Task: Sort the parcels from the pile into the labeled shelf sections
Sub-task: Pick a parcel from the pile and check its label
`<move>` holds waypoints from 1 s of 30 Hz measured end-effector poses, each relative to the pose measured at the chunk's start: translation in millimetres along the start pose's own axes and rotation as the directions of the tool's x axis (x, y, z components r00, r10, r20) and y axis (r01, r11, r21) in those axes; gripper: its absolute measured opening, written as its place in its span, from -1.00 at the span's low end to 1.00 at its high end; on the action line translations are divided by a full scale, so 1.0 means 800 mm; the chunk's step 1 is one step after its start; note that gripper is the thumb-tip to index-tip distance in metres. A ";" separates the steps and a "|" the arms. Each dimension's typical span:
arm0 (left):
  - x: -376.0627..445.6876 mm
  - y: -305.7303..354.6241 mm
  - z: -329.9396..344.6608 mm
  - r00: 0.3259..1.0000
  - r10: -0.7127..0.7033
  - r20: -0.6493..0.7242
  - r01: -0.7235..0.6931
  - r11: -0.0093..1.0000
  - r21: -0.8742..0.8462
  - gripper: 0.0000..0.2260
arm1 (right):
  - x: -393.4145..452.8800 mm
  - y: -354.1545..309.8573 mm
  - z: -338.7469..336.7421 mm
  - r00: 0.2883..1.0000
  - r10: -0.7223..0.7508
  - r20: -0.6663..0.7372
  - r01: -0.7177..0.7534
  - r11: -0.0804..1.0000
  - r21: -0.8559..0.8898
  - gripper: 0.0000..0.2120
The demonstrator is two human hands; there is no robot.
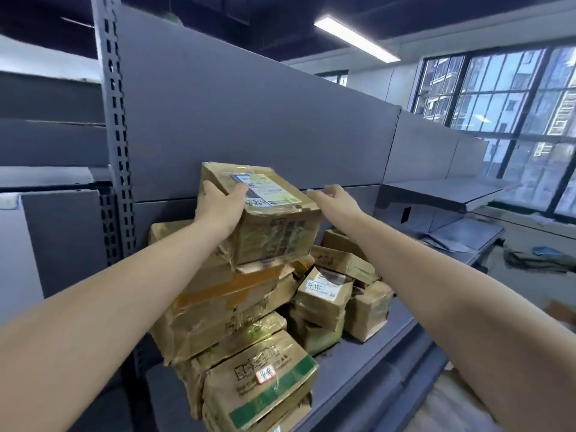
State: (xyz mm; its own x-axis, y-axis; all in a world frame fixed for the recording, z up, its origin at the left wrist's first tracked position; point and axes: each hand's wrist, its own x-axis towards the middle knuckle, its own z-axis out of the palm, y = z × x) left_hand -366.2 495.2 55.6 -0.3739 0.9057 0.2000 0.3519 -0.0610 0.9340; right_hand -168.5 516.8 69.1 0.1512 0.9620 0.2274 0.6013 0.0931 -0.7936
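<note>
many parcels [237, 310] heaped on grey shelf [374, 363], windowed room.

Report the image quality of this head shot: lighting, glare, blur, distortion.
Head view: lit by a ceiling strip light and bright windows; glare on the tape-wrapped top parcel washes out its shipping label, print unreadable; wide-angle lens bends the shelf upright and stretches both forearms; left hand and right hand are slightly soft.
</note>
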 end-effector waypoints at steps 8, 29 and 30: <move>0.009 -0.010 0.010 0.996 -0.076 0.055 0.080 0.994 -0.072 -0.28 | 0.030 0.020 0.024 0.972 0.034 0.233 -0.056 0.995 0.087 -0.56; -0.042 -0.023 0.021 0.968 0.132 0.213 -0.084 0.972 -0.219 -0.63 | -0.034 0.063 -0.016 0.955 -0.294 -0.042 0.292 0.902 0.319 -0.70; -0.045 -0.027 0.023 0.963 0.135 0.232 -0.084 0.973 -0.216 -0.64 | -0.039 0.067 -0.017 0.951 -0.306 -0.047 0.304 0.898 0.316 -0.71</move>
State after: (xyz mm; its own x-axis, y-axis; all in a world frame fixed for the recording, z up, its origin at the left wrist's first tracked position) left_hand -344.6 471.6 22.5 -0.1136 0.9616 0.2497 0.1882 -0.2259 0.9558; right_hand -130.3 488.1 26.9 -0.0032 0.8743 0.4854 0.3380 0.4577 -0.8223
